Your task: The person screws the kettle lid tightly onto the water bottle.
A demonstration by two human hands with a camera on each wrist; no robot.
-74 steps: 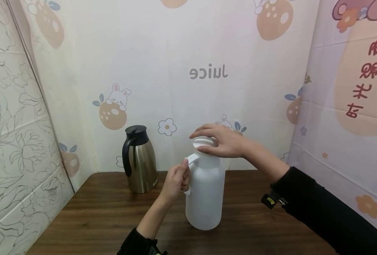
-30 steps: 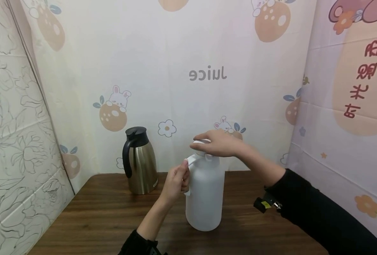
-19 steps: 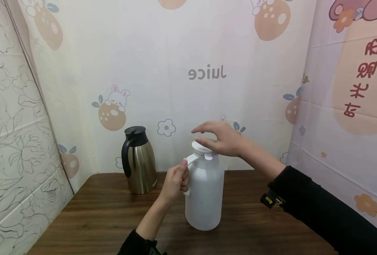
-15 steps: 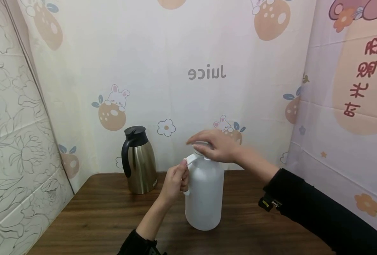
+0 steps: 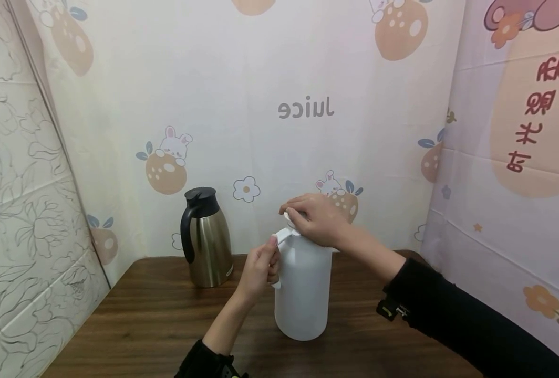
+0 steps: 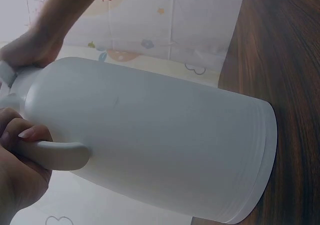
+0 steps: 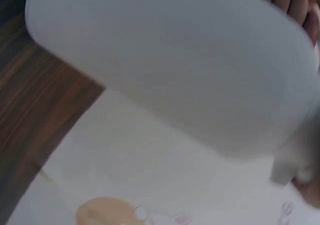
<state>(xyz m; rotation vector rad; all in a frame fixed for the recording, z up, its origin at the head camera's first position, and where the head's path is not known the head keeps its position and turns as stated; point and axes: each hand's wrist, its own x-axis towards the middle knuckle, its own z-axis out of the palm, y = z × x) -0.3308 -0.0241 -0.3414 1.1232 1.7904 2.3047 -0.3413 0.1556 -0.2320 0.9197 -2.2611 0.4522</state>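
Observation:
A white vacuum jug (image 5: pixel 303 294) stands upright on the wooden table. My left hand (image 5: pixel 260 268) grips its side handle (image 5: pixel 284 235), thumb up along the top; in the left wrist view the fingers wrap round the handle (image 6: pixel 62 156). From the right, my right hand (image 5: pixel 318 219) grips the white lid (image 5: pixel 289 221), thumb on the near side and fingers over the far side. Most of the lid is hidden under that hand. The jug's body (image 7: pixel 160 70) fills much of the right wrist view, where the lid end is blurred.
To the left, near the back edge of the table (image 5: pixel 137 320), stands a gold-coloured steel thermos jug (image 5: pixel 210 247) with a black top and handle. Printed cloth (image 5: pixel 213 94) hangs right behind the table, with more at both sides.
My right hand has lifted and come back down on the lid, turning about it; its wrist now sits lower and further left. The left hand and the white jug have stayed put.

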